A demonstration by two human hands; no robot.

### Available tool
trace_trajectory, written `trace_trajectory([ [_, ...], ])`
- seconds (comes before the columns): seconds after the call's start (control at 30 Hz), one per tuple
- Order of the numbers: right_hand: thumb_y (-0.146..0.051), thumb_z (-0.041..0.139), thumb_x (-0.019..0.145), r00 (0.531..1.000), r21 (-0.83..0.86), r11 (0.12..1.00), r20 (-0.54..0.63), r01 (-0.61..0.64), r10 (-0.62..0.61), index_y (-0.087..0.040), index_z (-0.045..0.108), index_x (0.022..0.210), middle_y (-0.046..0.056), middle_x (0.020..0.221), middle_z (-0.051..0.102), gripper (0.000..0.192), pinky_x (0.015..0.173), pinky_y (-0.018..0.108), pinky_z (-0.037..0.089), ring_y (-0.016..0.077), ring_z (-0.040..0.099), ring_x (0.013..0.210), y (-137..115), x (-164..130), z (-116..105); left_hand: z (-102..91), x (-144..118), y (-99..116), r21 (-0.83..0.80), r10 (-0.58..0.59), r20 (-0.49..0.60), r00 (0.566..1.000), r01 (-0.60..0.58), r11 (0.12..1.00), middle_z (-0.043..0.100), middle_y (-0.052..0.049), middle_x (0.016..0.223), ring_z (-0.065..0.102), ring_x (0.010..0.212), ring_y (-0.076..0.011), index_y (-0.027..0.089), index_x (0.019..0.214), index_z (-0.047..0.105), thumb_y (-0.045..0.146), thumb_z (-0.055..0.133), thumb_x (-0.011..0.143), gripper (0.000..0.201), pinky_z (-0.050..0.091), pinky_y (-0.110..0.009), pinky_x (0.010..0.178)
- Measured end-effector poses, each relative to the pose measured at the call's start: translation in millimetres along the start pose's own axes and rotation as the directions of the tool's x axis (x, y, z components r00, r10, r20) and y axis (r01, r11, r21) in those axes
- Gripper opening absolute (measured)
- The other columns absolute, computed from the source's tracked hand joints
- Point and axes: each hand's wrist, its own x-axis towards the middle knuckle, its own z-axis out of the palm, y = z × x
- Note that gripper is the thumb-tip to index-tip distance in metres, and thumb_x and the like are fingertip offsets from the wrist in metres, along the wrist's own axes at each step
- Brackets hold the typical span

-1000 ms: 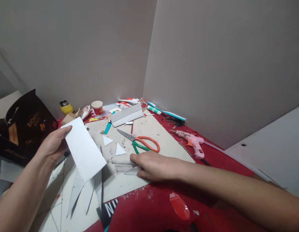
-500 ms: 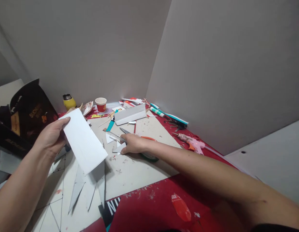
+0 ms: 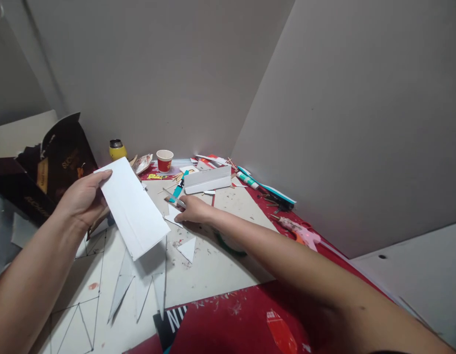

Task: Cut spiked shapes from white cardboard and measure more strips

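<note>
My left hand (image 3: 85, 196) grips a folded white cardboard piece (image 3: 135, 209) by its upper left edge, thumb on top. Pointed white flaps (image 3: 120, 290) hang below it. My right hand (image 3: 194, 209) reaches over the cutting area, its fingers closed at the edge of a small white cardboard piece (image 3: 173, 219). A slender grey tool (image 3: 174, 197) lies against its fingertips; its kind is unclear. Nearer me lies a loose white cardboard triangle (image 3: 189, 249). Beyond the fingers is a teal-handled tool (image 3: 179, 186). Under my right forearm shows part of a dark green ring (image 3: 228, 245).
A folded grey-white card strip (image 3: 208, 179) lies behind. Toward the wall stand a red paper cup (image 3: 165, 161) and a yellow bottle (image 3: 118, 150). A pink glue gun (image 3: 299, 230) rests at right. A dark box (image 3: 61, 162) occupies the left side.
My right hand has moved slightly away from me, leaving the small triangle uncovered on the board. My left hand still holds the folded cardboard. The view has shifted.
</note>
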Motion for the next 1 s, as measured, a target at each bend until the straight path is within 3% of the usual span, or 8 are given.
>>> trace_trajectory([
  [0.27, -0.032, 0.059, 0.094, 0.995, 0.022, 1.0, 0.101, -0.019, 0.016, -0.016, 0.058, 0.122, 0.009, 0.122, 0.06, 0.032, 0.084, 0.043, 0.054, 0.0237, 0.062, 0.101, 1.5, 9.3, 6.8, -1.1, 6.4, -5.3, 0.046, 0.021, 0.061, 0.998, -0.024, 0.999, 0.074, -0.011, 0.068, 0.07, 0.056, -0.0186, 0.003, 0.091, 0.066, 0.002, 0.051, 0.082, 0.018, 0.061, -0.028, 0.055],
  [0.43, -0.032, 0.059, 0.093, 0.999, 0.098, 0.995, 0.033, 0.006, -0.009, -0.016, 0.058, 0.122, 0.009, 0.122, 0.06, 0.033, 0.084, 0.044, 0.054, 0.0238, 0.062, 0.102, 0.3, 1.1, 12.1, -0.5, 4.6, -5.1, 0.061, 0.009, 0.062, 0.998, -0.012, 0.998, 0.074, -0.012, 0.069, 0.071, 0.057, -0.0188, 0.002, 0.096, 0.066, 0.002, 0.051, 0.082, 0.02, 0.061, -0.029, 0.058],
  [0.53, -0.031, 0.059, 0.094, 0.999, 0.152, 0.988, -0.04, 0.04, -0.034, -0.016, 0.057, 0.122, 0.009, 0.12, 0.061, 0.032, 0.082, 0.042, 0.055, 0.0224, 0.063, 0.099, 2.5, -11.0, -1.5, -0.8, 3.4, -3.5, 0.055, 0.012, 0.065, 0.998, -0.016, 0.998, 0.074, -0.012, 0.071, 0.071, 0.058, -0.0184, 0.002, 0.096, 0.066, 0.003, 0.051, 0.083, 0.02, 0.061, -0.029, 0.059],
  [0.6, -0.021, 0.061, 0.09, 0.997, 0.18, 0.981, -0.057, 0.068, -0.059, -0.014, 0.055, 0.122, 0.007, 0.109, 0.063, 0.033, 0.077, 0.034, 0.054, 0.0183, 0.063, 0.09, 6.6, -27.0, -14.4, -0.8, 2.4, -1.9, 0.039, 0.028, 0.053, 0.998, -0.031, 0.999, 0.073, -0.008, 0.068, 0.07, 0.057, -0.0157, 0.004, 0.093, 0.066, 0.002, 0.05, 0.084, 0.019, 0.061, -0.026, 0.061],
  [0.7, -0.013, 0.07, 0.077, 0.989, 0.196, 0.972, 0.046, 0.128, -0.14, -0.014, 0.06, 0.109, 0.0, 0.089, 0.063, 0.033, 0.068, 0.024, 0.048, 0.0141, 0.061, 0.078, 13.3, -57.9, -25.2, 0.7, 0.4, -1.1, 0.02, 0.038, 0.034, 0.999, -0.038, 0.999, 0.072, -0.006, 0.066, 0.068, 0.056, -0.0141, 0.005, 0.091, 0.065, 0.0, 0.048, 0.084, 0.019, 0.061, -0.026, 0.063],
  [0.83, -0.013, 0.071, 0.068, 0.959, 0.152, 0.973, 0.197, 0.173, -0.202, -0.019, 0.065, 0.094, -0.003, 0.075, 0.06, 0.027, 0.06, 0.024, 0.041, 0.0141, 0.055, 0.067, 17.0, -85.9, -13.7, 4.1, -0.8, -4.5, 0.025, 0.032, 0.011, 0.999, -0.033, 0.999, 0.071, -0.006, 0.064, 0.067, 0.055, -0.0141, 0.004, 0.092, 0.064, 0.0, 0.05, 0.084, 0.017, 0.061, -0.028, 0.064],
  [1.0, -0.016, 0.071, 0.069, 0.971, 0.086, 0.984, 0.169, 0.156, -0.168, -0.018, 0.061, 0.082, 0.0, 0.076, 0.059, 0.016, 0.061, 0.026, 0.036, 0.017, 0.052, 0.07, 19.1, -86.4, 4.5, 5.9, -0.1, -7.8, 0.047, 0.047, -0.002, 0.999, -0.047, 0.998, 0.071, -0.007, 0.066, 0.067, 0.062, -0.0142, 0.003, 0.094, 0.065, 0.002, 0.052, 0.084, 0.016, 0.06, -0.03, 0.075],
])
